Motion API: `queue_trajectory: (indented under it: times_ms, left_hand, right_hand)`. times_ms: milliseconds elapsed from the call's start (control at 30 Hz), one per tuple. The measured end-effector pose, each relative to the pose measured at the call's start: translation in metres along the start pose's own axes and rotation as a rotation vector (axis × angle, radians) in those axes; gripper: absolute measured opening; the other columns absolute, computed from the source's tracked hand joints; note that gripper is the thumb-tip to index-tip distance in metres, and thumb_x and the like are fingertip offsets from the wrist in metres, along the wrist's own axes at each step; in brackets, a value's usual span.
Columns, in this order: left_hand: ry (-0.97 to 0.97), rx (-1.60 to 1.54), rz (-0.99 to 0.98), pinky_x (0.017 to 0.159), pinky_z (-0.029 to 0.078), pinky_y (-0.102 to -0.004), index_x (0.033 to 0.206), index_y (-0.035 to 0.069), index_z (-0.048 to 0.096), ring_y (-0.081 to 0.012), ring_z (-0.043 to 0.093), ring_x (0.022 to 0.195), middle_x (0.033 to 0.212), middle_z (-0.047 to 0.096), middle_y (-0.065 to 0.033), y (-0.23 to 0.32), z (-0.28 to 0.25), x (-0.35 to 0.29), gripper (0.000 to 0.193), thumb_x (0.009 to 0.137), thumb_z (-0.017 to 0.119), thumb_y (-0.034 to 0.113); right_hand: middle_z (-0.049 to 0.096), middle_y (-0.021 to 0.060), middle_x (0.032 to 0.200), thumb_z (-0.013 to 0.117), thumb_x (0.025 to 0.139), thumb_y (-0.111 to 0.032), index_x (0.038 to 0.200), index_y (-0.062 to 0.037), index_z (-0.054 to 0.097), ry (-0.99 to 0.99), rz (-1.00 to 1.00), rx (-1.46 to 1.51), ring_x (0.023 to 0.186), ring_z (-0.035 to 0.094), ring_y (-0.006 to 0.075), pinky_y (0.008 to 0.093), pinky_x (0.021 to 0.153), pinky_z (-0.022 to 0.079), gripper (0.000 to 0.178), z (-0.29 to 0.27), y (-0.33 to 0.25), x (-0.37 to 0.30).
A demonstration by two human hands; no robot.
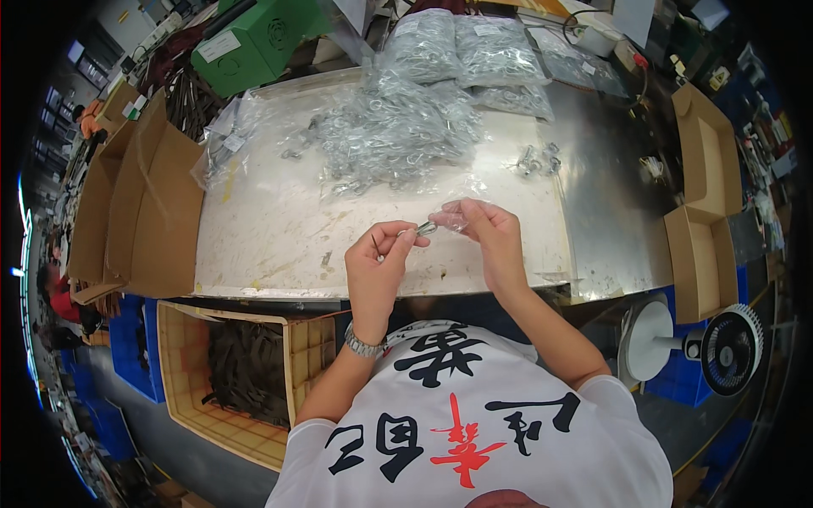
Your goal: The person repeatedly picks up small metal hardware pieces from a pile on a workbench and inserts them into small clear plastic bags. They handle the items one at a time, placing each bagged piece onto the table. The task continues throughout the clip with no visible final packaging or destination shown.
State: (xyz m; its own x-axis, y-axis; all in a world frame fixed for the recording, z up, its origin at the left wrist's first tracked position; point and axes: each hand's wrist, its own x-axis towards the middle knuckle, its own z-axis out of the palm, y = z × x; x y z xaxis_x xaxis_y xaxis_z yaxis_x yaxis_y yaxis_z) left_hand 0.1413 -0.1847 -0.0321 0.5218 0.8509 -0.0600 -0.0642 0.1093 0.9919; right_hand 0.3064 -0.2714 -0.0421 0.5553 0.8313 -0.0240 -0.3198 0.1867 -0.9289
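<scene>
Over the near part of the table, my left hand [378, 261] pinches a small shiny metal fitting [426, 229] between thumb and fingertips. Its exact kind is too small to tell. My right hand [495, 234] is closed on a small clear plastic bag [452, 221], held right beside the fitting. Whether the fitting is partly inside the bag I cannot tell. Beyond my hands lies a heap of similar small metal pieces [398, 127], many apparently in clear plastic. Several loose metal fittings [539, 159] lie to the right of the heap.
Large filled clear bags [501, 52] sit at the back. A green machine [254, 44] stands far left, and an open cardboard box [157, 199] is on the left. Below the table is a yellow crate [224, 430] of dark straps. Cardboard boxes [701, 262] and a fan [732, 350] are at right.
</scene>
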Motion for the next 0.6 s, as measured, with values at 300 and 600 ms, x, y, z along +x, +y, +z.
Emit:
queue_trajectory:
  times_ms: [300, 600]
  left_hand:
    - [-0.039, -0.051, -0.019, 0.045, 0.026, -0.0180, 0.114, -0.003, 0.072, 0.0017, 0.037, 0.050, 0.091, 0.080, -0.0123, -0.001, 0.004, -0.002, 0.016, 0.103, 0.068, 0.008]
    - [-0.008, -0.075, -0.015, 0.045, 0.026, -0.0181, 0.114, -0.003, 0.070, 0.0017, 0.037, 0.049, 0.091, 0.080, -0.0132, -0.001, 0.009, -0.003, 0.015, 0.104, 0.068, 0.008]
  right_hand:
    - [0.080, 0.0171, 0.108, 0.060, 0.111, -0.030, 0.116, 0.0067, 0.072, -0.026, -0.002, -0.013, 0.106, 0.076, 0.0207, 0.0338, 0.099, 0.057, 0.039, 0.003, -0.001, -0.001]
    - [0.079, 0.0184, 0.110, 0.059, 0.112, -0.031, 0.116, 0.0066, 0.072, -0.003, 0.048, 0.011, 0.103, 0.077, 0.0209, 0.0336, 0.098, 0.058, 0.040, -0.002, -0.004, 0.002]
